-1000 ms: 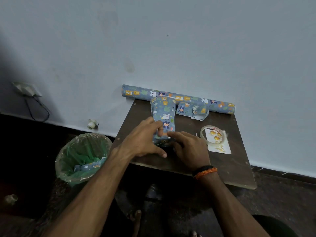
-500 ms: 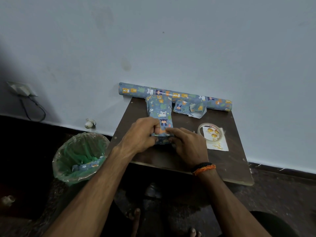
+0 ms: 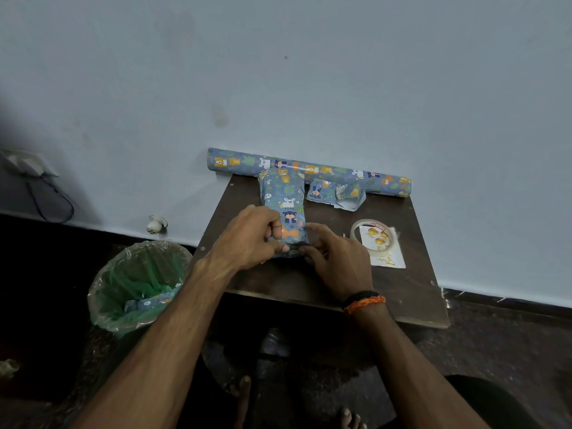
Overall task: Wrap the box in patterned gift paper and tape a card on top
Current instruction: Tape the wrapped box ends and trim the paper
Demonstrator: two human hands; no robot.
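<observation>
Box near end betw. left hand & right hand fingertips

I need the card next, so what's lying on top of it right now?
A clear tape roll rests on the card's far end; its nearer end is bare. The part under the roll's band is covered.

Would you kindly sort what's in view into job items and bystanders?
Job: wrapped box, both hands (left, right) at its near end, tape roll, card, paper roll.
Lying about: paper offcut, bin, wall charger.
</observation>
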